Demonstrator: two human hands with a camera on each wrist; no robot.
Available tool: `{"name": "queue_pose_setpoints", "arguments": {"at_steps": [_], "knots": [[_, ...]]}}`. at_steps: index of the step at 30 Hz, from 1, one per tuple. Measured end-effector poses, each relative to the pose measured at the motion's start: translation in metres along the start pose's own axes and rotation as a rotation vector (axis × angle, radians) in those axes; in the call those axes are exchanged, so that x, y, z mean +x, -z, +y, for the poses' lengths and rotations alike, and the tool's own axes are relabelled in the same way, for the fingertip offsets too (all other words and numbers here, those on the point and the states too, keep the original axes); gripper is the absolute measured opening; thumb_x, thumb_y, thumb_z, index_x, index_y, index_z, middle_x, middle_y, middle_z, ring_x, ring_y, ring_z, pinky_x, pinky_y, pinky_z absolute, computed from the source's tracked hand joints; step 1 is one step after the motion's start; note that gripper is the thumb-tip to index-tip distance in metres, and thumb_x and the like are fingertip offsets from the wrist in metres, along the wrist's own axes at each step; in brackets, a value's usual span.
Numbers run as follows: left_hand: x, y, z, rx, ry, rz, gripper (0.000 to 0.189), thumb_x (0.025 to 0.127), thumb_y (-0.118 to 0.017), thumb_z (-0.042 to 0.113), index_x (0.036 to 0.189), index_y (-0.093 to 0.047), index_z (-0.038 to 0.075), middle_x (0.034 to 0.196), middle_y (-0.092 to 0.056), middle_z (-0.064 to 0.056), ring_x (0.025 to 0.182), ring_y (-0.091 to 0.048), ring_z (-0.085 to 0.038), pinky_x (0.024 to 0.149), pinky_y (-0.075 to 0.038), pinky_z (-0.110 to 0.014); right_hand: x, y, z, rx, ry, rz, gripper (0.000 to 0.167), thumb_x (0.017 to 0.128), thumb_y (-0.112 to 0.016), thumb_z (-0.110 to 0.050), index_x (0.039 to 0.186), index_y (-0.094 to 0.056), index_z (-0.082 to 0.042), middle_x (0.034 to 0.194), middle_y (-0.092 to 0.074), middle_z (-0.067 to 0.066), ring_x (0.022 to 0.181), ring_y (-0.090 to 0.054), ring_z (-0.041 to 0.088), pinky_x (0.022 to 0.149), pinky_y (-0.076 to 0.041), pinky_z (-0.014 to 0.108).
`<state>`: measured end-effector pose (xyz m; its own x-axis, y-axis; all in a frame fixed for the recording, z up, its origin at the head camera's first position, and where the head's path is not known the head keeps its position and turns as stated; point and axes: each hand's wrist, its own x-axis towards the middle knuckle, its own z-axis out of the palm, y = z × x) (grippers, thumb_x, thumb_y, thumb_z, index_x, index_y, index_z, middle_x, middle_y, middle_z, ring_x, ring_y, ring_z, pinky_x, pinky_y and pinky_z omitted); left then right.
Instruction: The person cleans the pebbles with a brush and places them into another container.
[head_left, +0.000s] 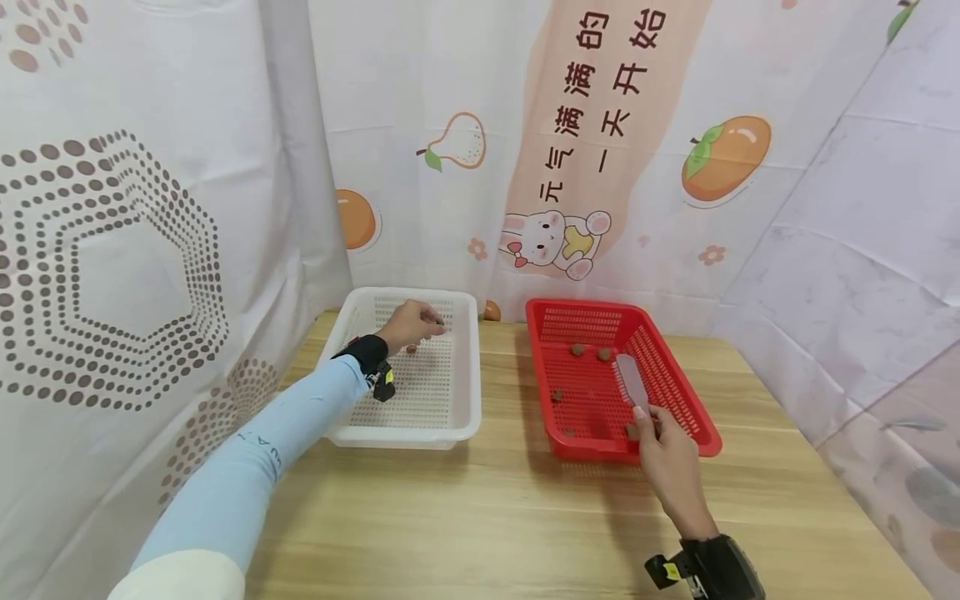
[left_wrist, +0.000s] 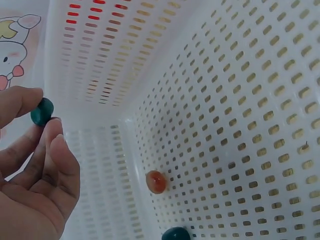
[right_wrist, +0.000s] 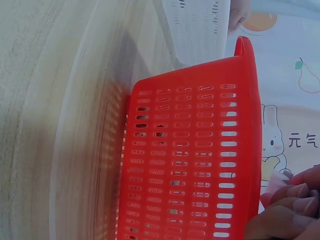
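Observation:
My left hand [head_left: 411, 323] is over the white basket [head_left: 471, 367], pinching a small dark green bead [left_wrist: 42, 111] between thumb and fingertips. Below it in the basket lie a glossy reddish-brown bead [left_wrist: 156, 181] and a second dark green bead [left_wrist: 176, 234], partly cut off by the left wrist view's edge. At the front right of the red basket [head_left: 557, 427], my right hand [head_left: 670, 457] grips the handle of a pale pink comb [head_left: 632, 382], its toothed side facing left. Several small brown lumps, one brown lump [head_left: 577, 350] near the back, lie in the red basket.
Both baskets stand side by side on a wooden table [head_left: 480, 517], with a strip of tabletop between them. Behind them hangs a printed curtain [head_left: 420, 75]. Another pale curtain [head_left: 862, 275] closes off the right side.

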<state>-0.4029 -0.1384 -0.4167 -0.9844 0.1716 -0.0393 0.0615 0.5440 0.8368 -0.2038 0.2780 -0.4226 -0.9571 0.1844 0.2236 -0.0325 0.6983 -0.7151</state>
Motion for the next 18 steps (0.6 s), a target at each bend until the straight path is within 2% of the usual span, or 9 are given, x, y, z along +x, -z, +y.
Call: {"name": "queue_pose_setpoints", "arguments": {"at_steps": [3, 5, 7, 9, 15, 18], "knots": [[0.003, -0.003, -0.003, 0.009, 0.007, -0.009, 0.03, 0.097, -0.074, 0.017, 0.121, -0.07, 0.0, 0.109, -0.069, -0.015, 0.078, -0.064, -0.027, 0.054, -0.047, -0.037, 0.0, 0.001, 0.0, 0.009, -0.005, -0.009, 0.054, 0.111, -0.044, -0.04, 0.137, -0.055, 0.006, 0.114, -0.071, 0.025, 0.098, -0.065, 0.033, 0.062, -0.043, 0.027], [0.004, -0.004, -0.006, 0.025, 0.017, -0.006, 0.028, 0.096, -0.074, 0.016, 0.12, -0.07, 0.0, 0.107, -0.07, -0.013, 0.062, -0.055, -0.018, 0.052, -0.046, -0.037, 0.0, 0.001, -0.001, 0.016, -0.009, -0.016, 0.054, 0.111, -0.043, -0.04, 0.138, -0.054, 0.006, 0.115, -0.071, 0.025, 0.103, -0.067, 0.035, 0.064, -0.043, 0.027], [0.006, -0.007, -0.009, 0.031, 0.024, 0.001, 0.024, 0.096, -0.075, 0.014, 0.115, -0.072, 0.001, 0.104, -0.071, -0.013, 0.055, -0.047, -0.015, 0.054, -0.045, -0.039, 0.0, 0.0, -0.001, 0.017, -0.011, -0.016, 0.055, 0.111, -0.043, -0.04, 0.138, -0.054, 0.006, 0.116, -0.071, 0.025, 0.106, -0.067, 0.036, 0.065, -0.043, 0.026], [0.008, -0.009, -0.012, 0.051, 0.023, 0.009, 0.021, 0.095, -0.076, 0.014, 0.111, -0.073, 0.002, 0.103, -0.071, -0.012, 0.059, -0.049, -0.015, 0.059, -0.047, -0.038, 0.001, 0.0, -0.002, 0.015, -0.011, -0.013, 0.054, 0.111, -0.043, -0.041, 0.137, -0.055, 0.005, 0.115, -0.071, 0.024, 0.104, -0.067, 0.034, 0.064, -0.043, 0.026], [0.009, -0.019, -0.02, 0.102, 0.014, 0.025, 0.021, 0.093, -0.078, 0.015, 0.11, -0.074, 0.002, 0.108, -0.071, -0.011, 0.094, -0.064, -0.023, 0.078, -0.052, -0.034, 0.001, -0.001, -0.002, -0.002, -0.009, -0.009, 0.054, 0.111, -0.043, -0.041, 0.137, -0.055, 0.005, 0.114, -0.071, 0.023, 0.095, -0.062, 0.028, 0.062, -0.042, 0.027], [0.009, -0.021, -0.023, 0.121, 0.002, 0.03, 0.019, 0.093, -0.078, 0.014, 0.107, -0.075, 0.001, 0.106, -0.071, -0.011, 0.093, -0.063, -0.024, 0.08, -0.051, -0.036, 0.0, -0.001, -0.002, -0.013, -0.01, -0.008, 0.055, 0.111, -0.043, -0.042, 0.138, -0.055, 0.005, 0.114, -0.071, 0.022, 0.094, -0.061, 0.027, 0.062, -0.042, 0.027]]}}
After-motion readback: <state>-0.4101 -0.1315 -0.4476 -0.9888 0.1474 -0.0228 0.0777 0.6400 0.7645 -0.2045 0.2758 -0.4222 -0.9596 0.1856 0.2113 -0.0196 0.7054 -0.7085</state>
